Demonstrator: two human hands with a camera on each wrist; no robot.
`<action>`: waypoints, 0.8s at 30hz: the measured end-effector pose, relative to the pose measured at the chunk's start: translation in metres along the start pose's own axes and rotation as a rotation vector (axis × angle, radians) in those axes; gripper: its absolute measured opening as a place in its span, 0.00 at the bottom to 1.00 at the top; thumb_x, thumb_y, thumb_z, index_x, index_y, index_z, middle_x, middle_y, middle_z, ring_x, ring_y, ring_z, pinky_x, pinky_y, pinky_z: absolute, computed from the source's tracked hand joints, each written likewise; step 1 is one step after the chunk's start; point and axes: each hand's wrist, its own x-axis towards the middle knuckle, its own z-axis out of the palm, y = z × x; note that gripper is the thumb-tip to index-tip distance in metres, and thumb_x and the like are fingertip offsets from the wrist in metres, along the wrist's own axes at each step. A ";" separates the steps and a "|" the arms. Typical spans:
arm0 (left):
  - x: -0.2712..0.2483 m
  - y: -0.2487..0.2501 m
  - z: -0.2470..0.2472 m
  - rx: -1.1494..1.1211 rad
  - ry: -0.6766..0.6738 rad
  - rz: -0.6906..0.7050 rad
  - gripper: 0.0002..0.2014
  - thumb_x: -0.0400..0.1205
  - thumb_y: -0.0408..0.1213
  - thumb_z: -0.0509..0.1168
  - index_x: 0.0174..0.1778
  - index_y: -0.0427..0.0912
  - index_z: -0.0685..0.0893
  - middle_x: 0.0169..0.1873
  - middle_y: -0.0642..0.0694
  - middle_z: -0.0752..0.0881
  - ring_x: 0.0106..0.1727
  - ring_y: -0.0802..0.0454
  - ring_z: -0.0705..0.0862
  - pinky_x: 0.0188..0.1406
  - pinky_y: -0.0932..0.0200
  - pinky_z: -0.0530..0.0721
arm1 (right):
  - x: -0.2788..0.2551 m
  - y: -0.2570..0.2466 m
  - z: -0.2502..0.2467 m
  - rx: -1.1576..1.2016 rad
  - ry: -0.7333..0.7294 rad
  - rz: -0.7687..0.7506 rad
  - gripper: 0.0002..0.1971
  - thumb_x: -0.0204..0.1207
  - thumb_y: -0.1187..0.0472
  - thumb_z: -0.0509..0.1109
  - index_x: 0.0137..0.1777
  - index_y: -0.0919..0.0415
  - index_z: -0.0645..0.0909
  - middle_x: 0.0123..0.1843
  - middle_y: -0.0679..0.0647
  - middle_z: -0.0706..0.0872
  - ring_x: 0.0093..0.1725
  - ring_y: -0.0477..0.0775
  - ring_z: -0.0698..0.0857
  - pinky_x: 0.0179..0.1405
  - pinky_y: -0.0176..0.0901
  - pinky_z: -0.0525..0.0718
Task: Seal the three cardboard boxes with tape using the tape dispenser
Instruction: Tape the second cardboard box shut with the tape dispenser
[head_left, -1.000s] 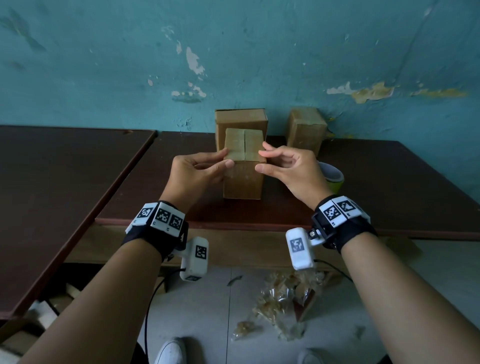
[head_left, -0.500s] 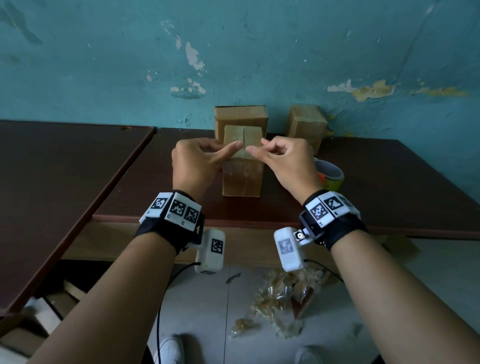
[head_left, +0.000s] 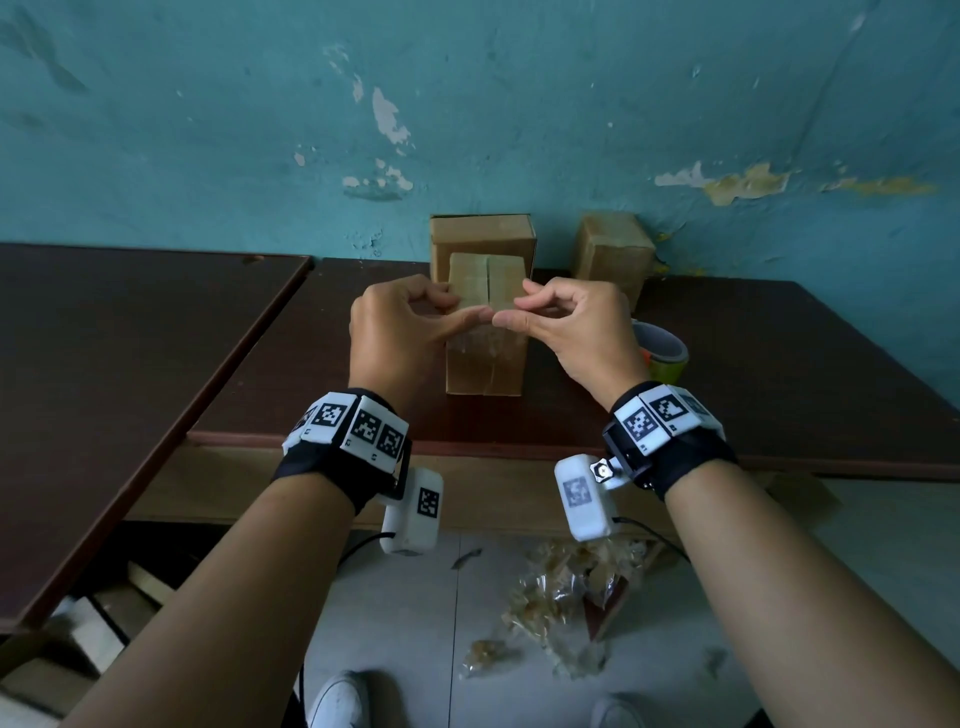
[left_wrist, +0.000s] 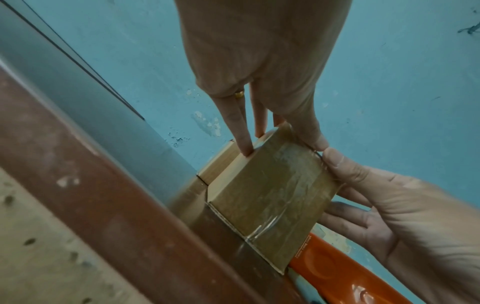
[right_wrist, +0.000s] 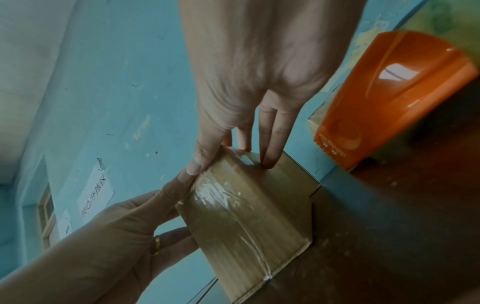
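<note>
A small upright cardboard box (head_left: 485, 358) stands near the table's front edge, with clear tape (left_wrist: 272, 195) down its front face. My left hand (head_left: 415, 325) and right hand (head_left: 563, 325) grip its top from either side. Fingers curl onto the top flaps, and the two thumbs meet tip to tip on the top front edge. The wrist views show the fingertips (left_wrist: 245, 151) (right_wrist: 269, 163) on the box top and the thumbs on the tape (right_wrist: 223, 193). The orange and green tape dispenser (head_left: 665, 356) (right_wrist: 384, 98) lies just right of the box.
A larger box (head_left: 483, 236) stands right behind the small one, against the teal wall. A third box (head_left: 615, 254) sits at the back right. The dark table (head_left: 779, 374) adjoins a second table (head_left: 130, 338) on the left. Crumpled plastic wrap (head_left: 566, 613) lies on the floor.
Both hands closed in from the box's sides. The thumbs slid toward each other across the upper front and now touch at the top front edge.
</note>
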 end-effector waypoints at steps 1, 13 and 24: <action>0.000 0.000 0.000 -0.002 0.004 0.000 0.23 0.65 0.61 0.86 0.45 0.47 0.95 0.48 0.57 0.94 0.50 0.64 0.93 0.50 0.50 0.95 | 0.000 0.000 0.000 -0.004 -0.004 -0.004 0.18 0.67 0.49 0.89 0.49 0.61 0.94 0.61 0.58 0.94 0.66 0.41 0.91 0.66 0.47 0.91; -0.006 -0.001 -0.004 0.037 -0.031 0.105 0.20 0.68 0.51 0.87 0.50 0.45 0.94 0.51 0.59 0.92 0.48 0.72 0.91 0.49 0.69 0.91 | -0.002 0.003 0.000 -0.041 -0.021 -0.036 0.29 0.64 0.37 0.84 0.54 0.60 0.94 0.68 0.61 0.91 0.69 0.44 0.90 0.69 0.54 0.90; -0.004 -0.012 -0.012 0.036 -0.085 0.176 0.24 0.70 0.41 0.88 0.60 0.39 0.94 0.62 0.45 0.93 0.60 0.64 0.92 0.61 0.62 0.91 | -0.002 0.004 -0.006 0.024 -0.072 0.006 0.20 0.67 0.60 0.90 0.57 0.65 0.93 0.70 0.63 0.90 0.71 0.44 0.89 0.71 0.48 0.89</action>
